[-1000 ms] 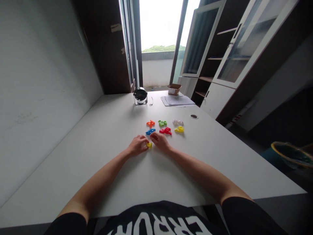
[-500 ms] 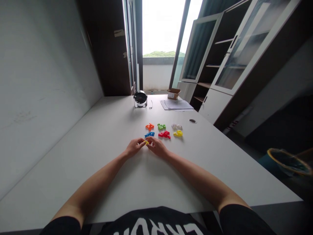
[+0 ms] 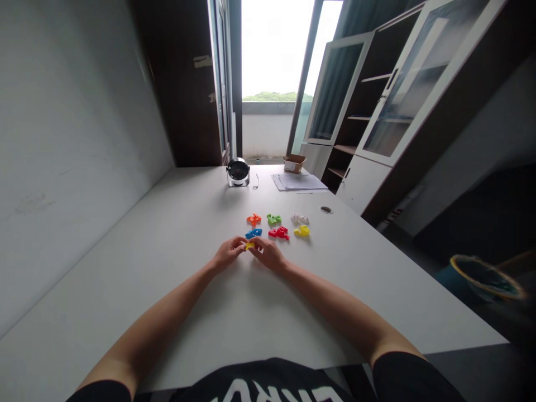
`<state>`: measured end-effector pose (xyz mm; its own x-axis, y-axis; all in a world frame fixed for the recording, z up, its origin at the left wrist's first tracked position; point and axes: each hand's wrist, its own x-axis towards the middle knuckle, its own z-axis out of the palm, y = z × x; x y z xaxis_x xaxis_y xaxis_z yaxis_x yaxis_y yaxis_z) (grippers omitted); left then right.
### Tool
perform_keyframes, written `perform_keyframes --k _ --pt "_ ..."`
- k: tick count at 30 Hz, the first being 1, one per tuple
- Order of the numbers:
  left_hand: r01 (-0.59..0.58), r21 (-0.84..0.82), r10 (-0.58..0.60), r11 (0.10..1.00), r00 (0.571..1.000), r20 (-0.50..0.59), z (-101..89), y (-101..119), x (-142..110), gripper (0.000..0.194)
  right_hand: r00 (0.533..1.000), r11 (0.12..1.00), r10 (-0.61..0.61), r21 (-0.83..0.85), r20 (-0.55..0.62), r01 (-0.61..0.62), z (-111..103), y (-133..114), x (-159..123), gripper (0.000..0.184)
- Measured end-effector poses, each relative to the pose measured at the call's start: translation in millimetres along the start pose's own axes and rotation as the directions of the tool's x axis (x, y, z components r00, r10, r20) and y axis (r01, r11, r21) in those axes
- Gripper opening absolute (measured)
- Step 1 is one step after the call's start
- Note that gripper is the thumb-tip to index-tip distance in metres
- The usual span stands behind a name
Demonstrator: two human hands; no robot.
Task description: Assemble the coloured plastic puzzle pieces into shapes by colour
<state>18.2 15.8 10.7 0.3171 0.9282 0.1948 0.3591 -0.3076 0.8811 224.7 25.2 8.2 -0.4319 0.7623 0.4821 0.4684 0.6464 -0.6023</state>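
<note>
A small yellow piece [image 3: 250, 245] is pinched between my left hand [image 3: 229, 251] and my right hand [image 3: 268, 254], just above the white table. Both hands have their fingertips closed on it, and they hide most of its shape. Right beyond my fingers lies a pile of blue pieces [image 3: 253, 233]. To its right are red pieces [image 3: 279, 233] and more yellow pieces [image 3: 302, 230]. A row behind holds orange pieces [image 3: 253, 219], green pieces [image 3: 273, 219] and whitish clear pieces [image 3: 300, 219].
On the white table [image 3: 167, 312], a round black device on a metal stand [image 3: 238, 171] sits far back, with papers [image 3: 299, 182] and a small cardboard box [image 3: 294, 163] to its right. A wall [image 3: 84, 139] borders the left; a cabinet [image 3: 368, 184] stands at right.
The yellow piece has turned slightly between my fingertips and shows a little differently. My view has shifted a bit; the piles on the table stay in place.
</note>
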Motion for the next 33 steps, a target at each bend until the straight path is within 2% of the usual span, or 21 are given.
perform_keyframes --k 2,5,9,14,18,21,24,28,33 --pt "-0.004 -0.007 0.004 1.0 1.0 0.001 1.4 0.0 -1.7 0.034 0.996 0.995 0.083 0.049 0.007 -0.084 -0.6 3.6 1.8 0.022" --pt "-0.028 0.09 0.03 0.995 0.999 -0.021 4.7 2.8 -5.6 0.029 0.979 0.968 0.196 0.149 0.055 -0.202 -0.9 9.7 3.9 0.031" --pt "-0.084 0.245 0.09 0.966 0.996 -0.017 8.0 10.6 -9.4 0.023 0.966 0.946 0.214 0.217 0.146 -0.242 -0.4 13.1 3.7 0.035" --pt "-0.125 0.283 0.138 0.951 0.99 -0.028 7.1 12.9 -9.1 0.022 0.97 0.944 0.195 0.241 0.147 -0.227 -0.8 10.2 1.5 0.047" --pt "-0.057 0.163 0.062 0.985 0.998 -0.029 5.8 4.5 -5.4 0.029 0.989 0.955 0.13 0.261 0.065 -0.143 0.0 9.2 0.1 0.029" --pt "-0.001 0.066 0.002 0.998 1.0 -0.006 5.0 -0.5 -2.3 0.033 0.999 0.981 0.044 0.19 0.029 -0.049 1.5 8.9 -1.2 0.031" --pt "0.015 0.015 -0.015 1.0 0.999 0.03 3.0 -1.3 -0.7 0.036 0.999 0.992 -0.018 0.122 0.042 0.013 2.3 7.9 -2.5 0.034" --pt "-0.001 0.006 0.0 1.0 0.999 0.035 0.9 -1.1 -0.9 0.04 0.998 0.996 -0.027 0.083 0.05 0.023 2.2 6.2 -3.1 0.032" --pt "-0.001 -0.019 0.0 1.0 0.999 -0.041 3.7 -7.5 0.1 0.033 0.999 0.998 0.006 0.06 0.036 -0.008 0.6 4.8 -2.2 0.029"
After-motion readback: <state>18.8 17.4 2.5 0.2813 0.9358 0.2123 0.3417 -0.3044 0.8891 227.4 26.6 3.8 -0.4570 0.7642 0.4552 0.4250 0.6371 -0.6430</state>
